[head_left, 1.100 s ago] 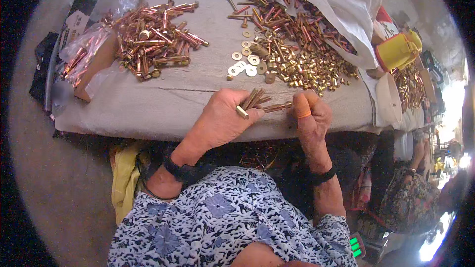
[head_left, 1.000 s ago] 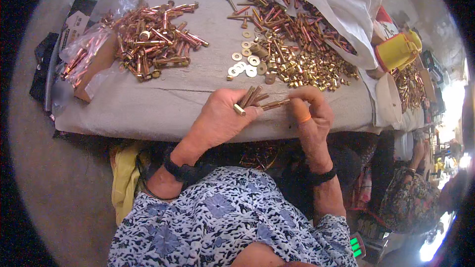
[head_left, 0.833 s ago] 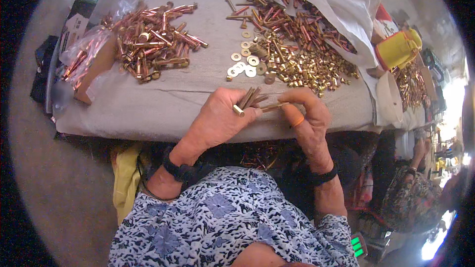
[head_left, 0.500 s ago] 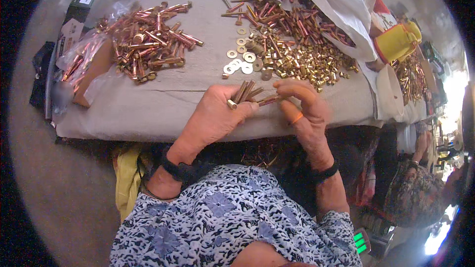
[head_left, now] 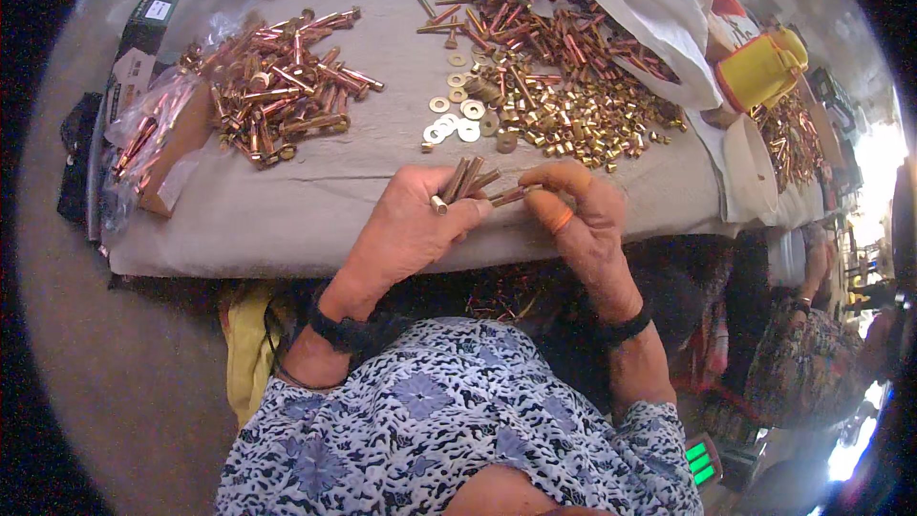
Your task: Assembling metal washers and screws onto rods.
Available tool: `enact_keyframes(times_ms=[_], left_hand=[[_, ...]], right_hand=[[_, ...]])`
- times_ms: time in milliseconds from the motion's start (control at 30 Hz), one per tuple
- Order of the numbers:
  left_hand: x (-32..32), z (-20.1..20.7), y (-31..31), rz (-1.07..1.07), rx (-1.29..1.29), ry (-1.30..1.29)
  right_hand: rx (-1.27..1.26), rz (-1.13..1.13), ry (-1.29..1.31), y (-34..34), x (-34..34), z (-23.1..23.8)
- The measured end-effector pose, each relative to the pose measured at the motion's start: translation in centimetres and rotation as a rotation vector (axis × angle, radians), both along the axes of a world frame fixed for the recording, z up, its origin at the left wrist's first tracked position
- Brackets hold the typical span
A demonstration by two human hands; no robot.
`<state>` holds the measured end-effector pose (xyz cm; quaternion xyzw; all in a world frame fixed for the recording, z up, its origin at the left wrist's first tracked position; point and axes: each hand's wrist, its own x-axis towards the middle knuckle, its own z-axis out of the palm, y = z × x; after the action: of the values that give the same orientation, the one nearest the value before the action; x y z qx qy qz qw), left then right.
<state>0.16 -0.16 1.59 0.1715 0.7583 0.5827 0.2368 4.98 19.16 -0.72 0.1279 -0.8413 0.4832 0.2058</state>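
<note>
Grey and cloth-covered, the worktop (head_left: 258,239) stretched across the scene from left to right. At its near side was the person's blue, black and white patterned shirt (head_left: 420,401). On the far right lay a white sack (head_left: 640,14), with a loose heap of bolts (head_left: 535,29) spread beside it and partly under its edge. A second pile of bolts (head_left: 277,86), coppery and gold, sat on the left, well apart from the first. Just nearer than the right heap, and touching it, was a spread of short gold pieces (head_left: 573,124), too small to make out singly.

Near the middle, the left hand (head_left: 415,215) and the right hand (head_left: 587,220) worked just above the near edge, each with a black band at the wrist. A yellow container (head_left: 759,72) stood at the right, a white tub (head_left: 748,153) just nearer; at the left was a cardboard box (head_left: 181,143) beside bagged bolts.

The left hand's fingers were clamped round several brown metal rods (head_left: 463,180), which fanned upward. One rod pointed right, its end between the right thumb, wrapped in orange, and forefinger; whether these pinched it or only touched it, I could not tell. Smallest were the pale flat washers (head_left: 468,132), lying left of the gold pieces.
</note>
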Motion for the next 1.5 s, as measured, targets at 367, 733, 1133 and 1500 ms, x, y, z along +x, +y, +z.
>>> enact_keyframes(times_ms=[367,733,1133,1500], left_hand=[[0.3,0.2,-0.3,0.025,0.129,-0.144],[0.2,-0.4,-0.5,-0.008,0.244,-0.175],[-5.6,5.6,-6.8,0.733,0.133,0.379],[-2.4,1.7,-5.4,0.367,0.13,0.006]], right_hand=[[-0.321,-0.092,-0.205,-0.4,0.2,0.0],[-0.377,-0.046,-0.131,-0.5,0.4,0.2],[-0.196,-0.109,-0.182,-0.9,-0.3,-0.3],[0.538,-0.153,-0.012,-3.8,-4.9,0.7]])
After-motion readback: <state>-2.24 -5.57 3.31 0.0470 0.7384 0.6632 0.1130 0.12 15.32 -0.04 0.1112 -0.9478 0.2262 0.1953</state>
